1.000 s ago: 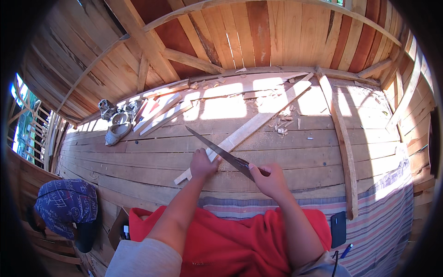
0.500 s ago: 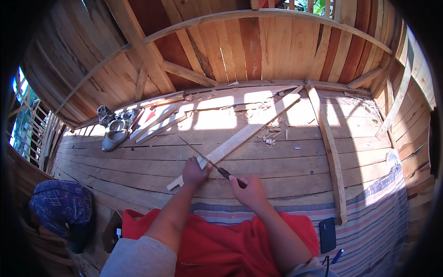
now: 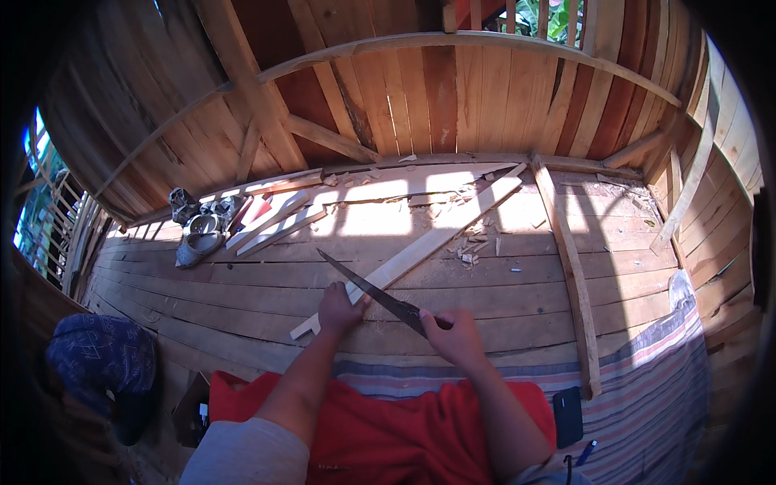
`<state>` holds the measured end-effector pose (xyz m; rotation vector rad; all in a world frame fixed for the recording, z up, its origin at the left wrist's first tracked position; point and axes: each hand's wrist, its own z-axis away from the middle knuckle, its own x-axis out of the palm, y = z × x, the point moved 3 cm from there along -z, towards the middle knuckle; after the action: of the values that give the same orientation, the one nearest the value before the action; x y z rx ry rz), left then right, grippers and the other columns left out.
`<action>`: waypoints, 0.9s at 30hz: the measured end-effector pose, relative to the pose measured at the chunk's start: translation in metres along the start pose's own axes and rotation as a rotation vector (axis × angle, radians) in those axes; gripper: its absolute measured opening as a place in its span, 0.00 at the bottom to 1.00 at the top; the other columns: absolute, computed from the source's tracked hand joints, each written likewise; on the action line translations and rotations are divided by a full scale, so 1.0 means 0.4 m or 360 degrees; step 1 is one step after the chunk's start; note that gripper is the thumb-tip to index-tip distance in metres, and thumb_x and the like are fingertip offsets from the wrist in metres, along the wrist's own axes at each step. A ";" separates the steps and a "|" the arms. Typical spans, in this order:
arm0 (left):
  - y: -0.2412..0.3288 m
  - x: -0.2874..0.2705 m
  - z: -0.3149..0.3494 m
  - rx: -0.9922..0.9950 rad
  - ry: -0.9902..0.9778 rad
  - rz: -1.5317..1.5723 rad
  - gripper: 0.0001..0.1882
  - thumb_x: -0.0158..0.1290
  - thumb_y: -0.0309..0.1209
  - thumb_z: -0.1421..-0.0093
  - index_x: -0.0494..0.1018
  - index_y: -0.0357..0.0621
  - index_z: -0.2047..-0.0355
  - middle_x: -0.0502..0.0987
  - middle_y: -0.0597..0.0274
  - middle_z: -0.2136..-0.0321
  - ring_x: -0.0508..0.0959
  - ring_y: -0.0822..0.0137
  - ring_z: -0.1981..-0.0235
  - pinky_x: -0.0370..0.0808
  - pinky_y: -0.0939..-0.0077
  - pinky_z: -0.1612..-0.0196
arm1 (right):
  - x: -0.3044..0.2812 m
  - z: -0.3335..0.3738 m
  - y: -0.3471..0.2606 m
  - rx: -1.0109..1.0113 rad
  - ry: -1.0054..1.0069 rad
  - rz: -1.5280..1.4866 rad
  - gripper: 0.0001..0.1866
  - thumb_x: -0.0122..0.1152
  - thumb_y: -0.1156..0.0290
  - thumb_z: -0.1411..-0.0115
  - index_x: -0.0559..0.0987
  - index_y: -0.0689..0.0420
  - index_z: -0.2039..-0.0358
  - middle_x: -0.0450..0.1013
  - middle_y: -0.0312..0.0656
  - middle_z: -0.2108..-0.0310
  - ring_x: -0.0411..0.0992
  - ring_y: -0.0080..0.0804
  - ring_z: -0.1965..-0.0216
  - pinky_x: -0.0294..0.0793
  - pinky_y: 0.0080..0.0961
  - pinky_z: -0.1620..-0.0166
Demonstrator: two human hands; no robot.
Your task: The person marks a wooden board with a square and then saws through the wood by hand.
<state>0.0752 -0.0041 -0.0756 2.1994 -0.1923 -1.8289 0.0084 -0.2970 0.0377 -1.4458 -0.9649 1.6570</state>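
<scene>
My right hand [image 3: 455,336] is closed round the dark handle of a hand saw [image 3: 386,299]. The saw's broad face shows, and its tip points up and to the left. Its blade passes across a long pale wooden board [image 3: 428,242] near the board's lower end; I cannot tell whether the two touch. My left hand [image 3: 340,307] grips the board just left of the blade, fingers wrapped over it. The board slants from near my knees up to the right, with a notch at its lower end. Red cloth [image 3: 388,428] covers my lap.
Wood chips [image 3: 469,257] lie right of the board. A wooden beam [image 3: 570,271] crosses the floor beyond them. Shoes [image 3: 200,241] and wood offcuts [image 3: 283,226] are at the far left. A phone [image 3: 568,416] rests by a striped mat [image 3: 647,396]; a patterned dark cap [image 3: 101,356] sits left.
My right hand has moved slightly right and down. The saw has turned from edge-on so its broad face shows. My left hand stays on the board.
</scene>
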 end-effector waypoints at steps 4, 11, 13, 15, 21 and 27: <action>0.001 0.005 0.000 -0.0055 0.0048 -0.0002 0.38 0.62 0.61 0.47 0.71 0.33 0.58 0.75 0.43 0.60 0.78 0.43 0.55 0.77 0.48 0.54 | 0.044 0.007 -0.003 -0.0058 0.0160 -0.0071 0.27 0.61 0.54 0.35 0.77 0.68 0.80 0.67 0.53 0.88 0.65 0.40 0.87 0.65 0.42 0.76; -0.025 -0.009 -0.004 0.0070 -0.0029 -0.0043 0.38 0.60 0.61 0.45 0.71 0.32 0.57 0.74 0.43 0.59 0.77 0.44 0.54 0.77 0.49 0.54 | -0.010 0.063 -0.021 -0.0047 -0.0029 -0.0050 0.26 0.61 0.55 0.35 0.78 0.67 0.78 0.66 0.49 0.88 0.64 0.31 0.85 0.66 0.40 0.75; 0.003 0.001 -0.007 0.0126 -0.0023 -0.0009 0.38 0.60 0.61 0.44 0.71 0.32 0.57 0.74 0.43 0.59 0.77 0.44 0.54 0.77 0.49 0.54 | 0.001 0.045 -0.023 0.0012 -0.0078 -0.0018 0.26 0.61 0.55 0.34 0.79 0.67 0.77 0.65 0.47 0.88 0.63 0.29 0.84 0.65 0.39 0.75; -0.006 0.024 -0.003 0.0006 0.0000 0.0027 0.38 0.59 0.61 0.43 0.71 0.32 0.57 0.74 0.43 0.59 0.77 0.45 0.54 0.77 0.49 0.54 | 0.081 0.007 0.009 0.0070 0.0040 -0.0088 0.26 0.60 0.55 0.34 0.79 0.68 0.77 0.65 0.45 0.88 0.62 0.27 0.84 0.65 0.37 0.76; -0.016 -0.002 -0.005 0.0032 -0.0069 0.0022 0.37 0.60 0.60 0.44 0.70 0.33 0.57 0.74 0.44 0.59 0.76 0.44 0.53 0.77 0.48 0.54 | 0.004 0.039 -0.015 0.0145 -0.0063 -0.0068 0.27 0.60 0.53 0.33 0.80 0.68 0.76 0.66 0.44 0.89 0.62 0.27 0.85 0.64 0.36 0.76; -0.027 0.022 0.002 0.0062 -0.0030 0.0084 0.35 0.61 0.58 0.43 0.70 0.34 0.57 0.74 0.42 0.59 0.76 0.43 0.54 0.77 0.48 0.55 | 0.159 -0.020 -0.041 -0.0061 -0.0089 0.0128 0.28 0.60 0.51 0.33 0.81 0.66 0.77 0.67 0.37 0.89 0.62 0.22 0.84 0.62 0.32 0.77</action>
<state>0.0754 0.0038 -0.0871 2.1817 -0.2893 -1.8335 0.0101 -0.2324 0.0229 -1.4880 -0.9856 1.7544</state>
